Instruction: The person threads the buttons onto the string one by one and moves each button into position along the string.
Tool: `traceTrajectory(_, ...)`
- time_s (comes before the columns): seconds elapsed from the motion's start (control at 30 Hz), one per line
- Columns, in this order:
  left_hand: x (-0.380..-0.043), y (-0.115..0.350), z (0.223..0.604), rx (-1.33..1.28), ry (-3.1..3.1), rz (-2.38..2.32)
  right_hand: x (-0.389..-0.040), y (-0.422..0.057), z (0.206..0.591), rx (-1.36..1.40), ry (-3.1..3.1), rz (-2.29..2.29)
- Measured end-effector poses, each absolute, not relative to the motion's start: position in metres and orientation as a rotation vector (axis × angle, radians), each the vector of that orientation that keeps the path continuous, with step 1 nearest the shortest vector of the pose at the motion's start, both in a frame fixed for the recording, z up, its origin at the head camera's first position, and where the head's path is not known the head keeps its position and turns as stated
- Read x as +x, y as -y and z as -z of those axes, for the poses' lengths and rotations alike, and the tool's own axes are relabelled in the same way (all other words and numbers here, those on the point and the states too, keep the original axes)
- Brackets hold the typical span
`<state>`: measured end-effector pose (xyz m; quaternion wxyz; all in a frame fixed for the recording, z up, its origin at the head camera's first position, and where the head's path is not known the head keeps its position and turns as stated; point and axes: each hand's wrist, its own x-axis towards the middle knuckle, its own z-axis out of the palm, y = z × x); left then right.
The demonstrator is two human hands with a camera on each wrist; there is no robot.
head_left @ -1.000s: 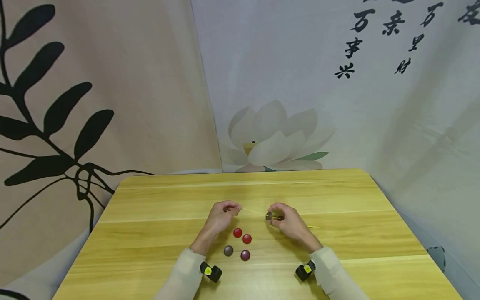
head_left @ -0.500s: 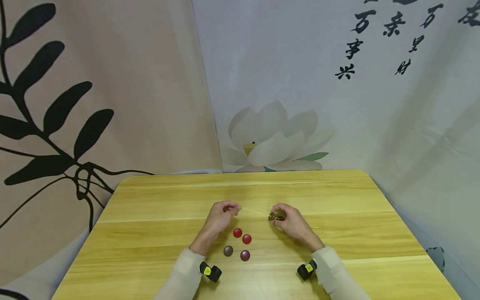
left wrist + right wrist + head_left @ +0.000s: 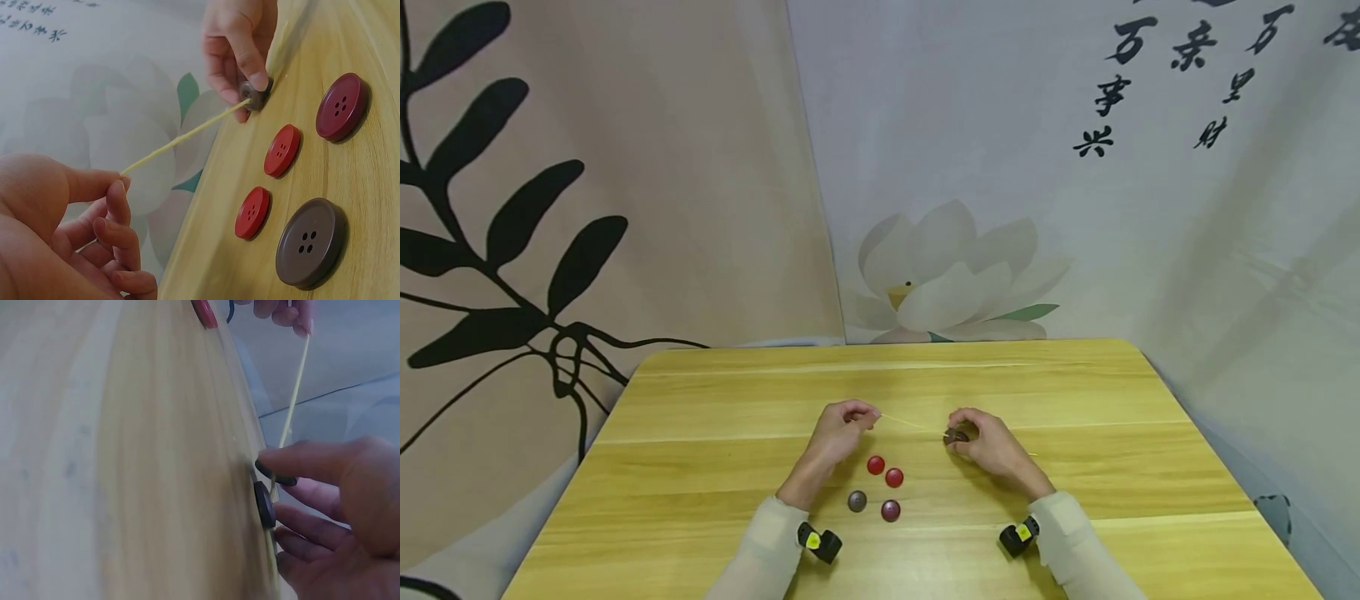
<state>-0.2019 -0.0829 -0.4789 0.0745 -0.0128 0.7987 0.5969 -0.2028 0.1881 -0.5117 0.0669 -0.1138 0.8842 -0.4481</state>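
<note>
My left hand pinches the end of a thin yellow cord between thumb and index finger. The cord runs taut to my right hand, passing through a dark brown button. Two dark buttons show at the right hand in the right wrist view: one button is pinched under the thumb, and another button sits on the cord beside the fingers. Past the right hand, a short cord tail shows. Nearer the body lie two red buttons, a maroon button and a grey-brown button.
The wooden table carries everything, its far edge against a printed cloth backdrop. A black wrist camera is strapped to the left wrist and another wrist camera to the right.
My right hand has shifted right, away from the left, and the buttons in it have gone along. Less cord tail shows beyond it. The left hand and loose buttons stay nearly in place.
</note>
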Motion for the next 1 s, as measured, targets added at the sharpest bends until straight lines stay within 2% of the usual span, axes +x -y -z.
traceTrajectory(1.0, -0.2009, 0.0849, 0.4806, -0.023, -2.391, -1.801, -0.2037, -0.194, 0.5131, -0.327, -2.697, 1.295)
